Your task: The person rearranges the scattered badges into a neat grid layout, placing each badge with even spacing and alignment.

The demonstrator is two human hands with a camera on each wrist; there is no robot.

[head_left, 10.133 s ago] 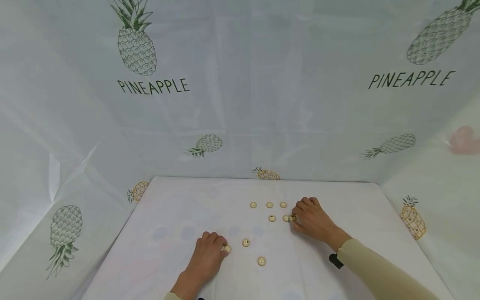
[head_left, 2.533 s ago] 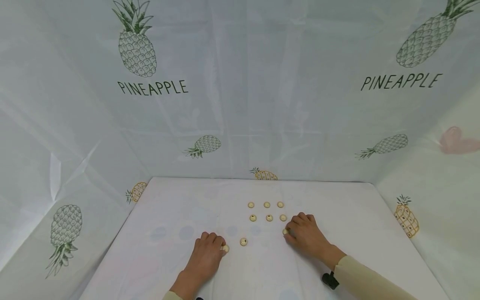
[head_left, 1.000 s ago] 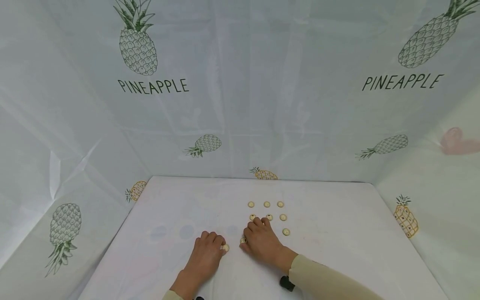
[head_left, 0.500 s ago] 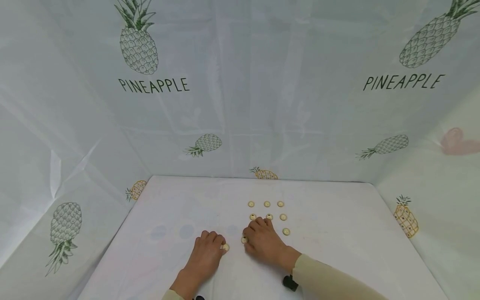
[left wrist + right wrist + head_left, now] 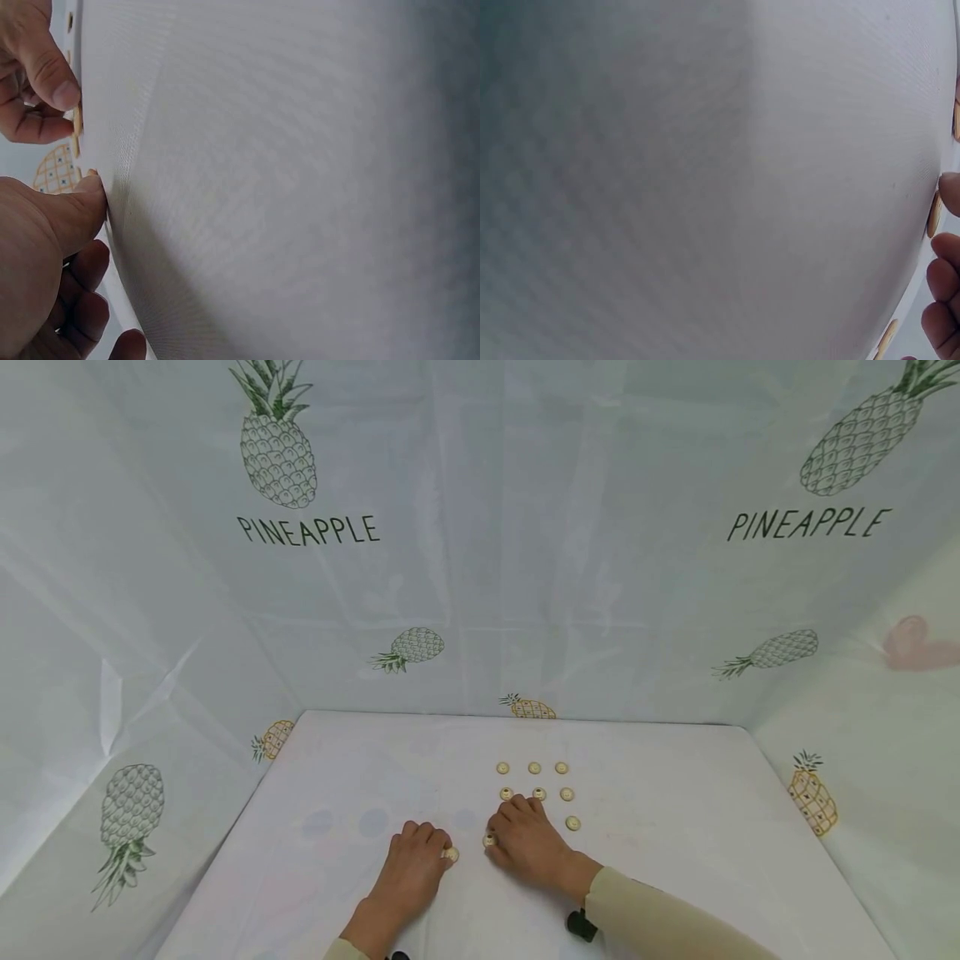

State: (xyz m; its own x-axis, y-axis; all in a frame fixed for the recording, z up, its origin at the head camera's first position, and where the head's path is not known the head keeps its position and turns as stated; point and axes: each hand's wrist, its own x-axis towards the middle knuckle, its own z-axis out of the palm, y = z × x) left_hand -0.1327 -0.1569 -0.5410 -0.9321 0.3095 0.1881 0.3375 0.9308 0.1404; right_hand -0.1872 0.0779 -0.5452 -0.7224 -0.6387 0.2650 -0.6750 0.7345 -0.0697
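Observation:
In the head view my left hand point(image 5: 413, 868) rests on the white table and pinches a small round wooden disc point(image 5: 452, 854) at its fingertips. Just right of it, my right hand point(image 5: 527, 846) has thumb and finger on another wooden disc point(image 5: 489, 841) with a dark mark. Both discs lie flat on the cloth, apart from each other. Behind the right hand are a back row of three discs point(image 5: 534, 768) and a second row of three more discs point(image 5: 567, 794). A single disc point(image 5: 573, 823) lies nearer, right of that hand. In the right wrist view a disc point(image 5: 934, 215) shows between thumb and fingertip.
A white cloth point(image 5: 675, 793) covers the table, whose far edge meets a hanging curtain point(image 5: 517, 610) printed with pineapples. Curtain also rises at both sides. A black wrist device point(image 5: 581, 926) sits under the right sleeve point(image 5: 667, 918).
Over ten seconds, the right hand moved discs to finish the second row and set one below its right end. It then moved left to the marked disc. The left hand kept its disc.

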